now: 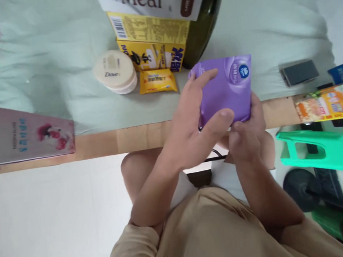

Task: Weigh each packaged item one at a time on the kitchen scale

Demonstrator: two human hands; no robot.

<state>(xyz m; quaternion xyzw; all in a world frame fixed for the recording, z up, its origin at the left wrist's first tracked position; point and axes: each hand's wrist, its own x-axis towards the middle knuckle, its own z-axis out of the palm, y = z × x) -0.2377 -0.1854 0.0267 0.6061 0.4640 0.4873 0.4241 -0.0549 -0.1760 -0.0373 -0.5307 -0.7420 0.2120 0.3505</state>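
Both hands hold one flat, glossy purple plastic packet [226,89] above the counter [136,136] edge: left hand [193,122] clasping its near side, right hand [246,132] pinching its lower corner. Slick film could slip, dropping off the edge.

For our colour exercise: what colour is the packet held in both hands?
Purple, with a small blue round logo; the packet shows best in the head view.
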